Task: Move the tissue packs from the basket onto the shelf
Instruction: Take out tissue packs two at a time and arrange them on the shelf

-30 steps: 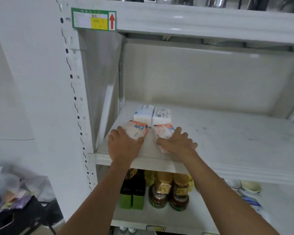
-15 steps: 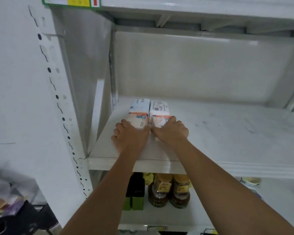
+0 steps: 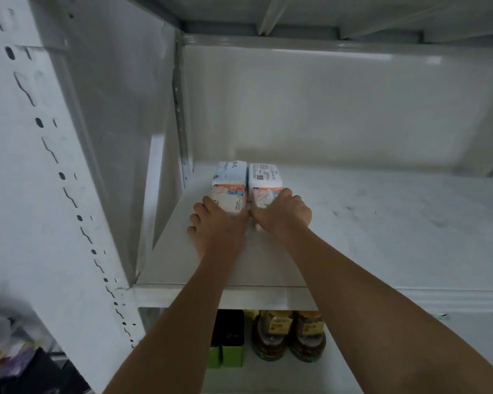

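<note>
The tissue packs (image 3: 246, 184) lie at the far left of the shelf (image 3: 382, 223), each near one held by a curled left hand (image 3: 217, 226) or right hand (image 3: 282, 214); they look soft, light and slippery, best taken by the long sides.

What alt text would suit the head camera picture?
Left hand and right hand each press a tissue pack toward two more packs at the back left of a white shelf. Jars stand below.
</note>
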`<control>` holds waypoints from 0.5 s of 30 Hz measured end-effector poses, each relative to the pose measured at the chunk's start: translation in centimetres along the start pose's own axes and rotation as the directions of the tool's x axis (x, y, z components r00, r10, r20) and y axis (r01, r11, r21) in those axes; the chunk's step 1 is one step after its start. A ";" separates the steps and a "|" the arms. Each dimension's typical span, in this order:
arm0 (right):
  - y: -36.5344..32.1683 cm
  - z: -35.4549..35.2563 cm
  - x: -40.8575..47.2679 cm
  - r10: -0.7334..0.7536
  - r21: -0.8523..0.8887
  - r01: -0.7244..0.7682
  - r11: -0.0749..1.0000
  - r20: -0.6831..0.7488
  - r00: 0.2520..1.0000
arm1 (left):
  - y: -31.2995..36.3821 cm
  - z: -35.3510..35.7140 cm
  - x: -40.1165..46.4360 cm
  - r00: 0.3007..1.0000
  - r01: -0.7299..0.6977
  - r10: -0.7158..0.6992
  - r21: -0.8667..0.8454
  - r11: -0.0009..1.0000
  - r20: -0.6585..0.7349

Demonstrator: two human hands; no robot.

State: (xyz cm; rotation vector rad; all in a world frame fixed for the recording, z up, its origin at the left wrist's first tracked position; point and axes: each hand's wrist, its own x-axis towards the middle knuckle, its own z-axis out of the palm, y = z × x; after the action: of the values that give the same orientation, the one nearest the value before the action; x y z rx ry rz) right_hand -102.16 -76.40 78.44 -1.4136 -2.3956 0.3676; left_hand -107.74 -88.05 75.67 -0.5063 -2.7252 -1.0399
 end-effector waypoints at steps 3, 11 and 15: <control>-0.2 0.1 0.5 -0.005 -0.005 0.005 1.000 -0.005 1.000 | -0.2 0.2 0.3 1.000 0.011 -0.011 -0.020 1.000 0.002; -0.5 0.1 0.2 0.017 0.035 -0.018 0.999 0.034 0.999 | 0.0 -0.2 0.2 1.000 0.023 -0.023 -0.047 0.999 -0.001; -0.4 -0.4 -0.4 0.036 0.094 -0.040 0.995 0.044 0.998 | 0.0 -0.2 0.2 0.999 0.040 -0.041 -0.079 0.996 -0.005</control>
State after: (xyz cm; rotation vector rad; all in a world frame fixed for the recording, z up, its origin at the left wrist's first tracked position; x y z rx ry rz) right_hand -102.13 -76.91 78.88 -1.4241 -2.3535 0.5183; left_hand -107.86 -88.13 75.90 -0.4604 -2.7076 -1.1616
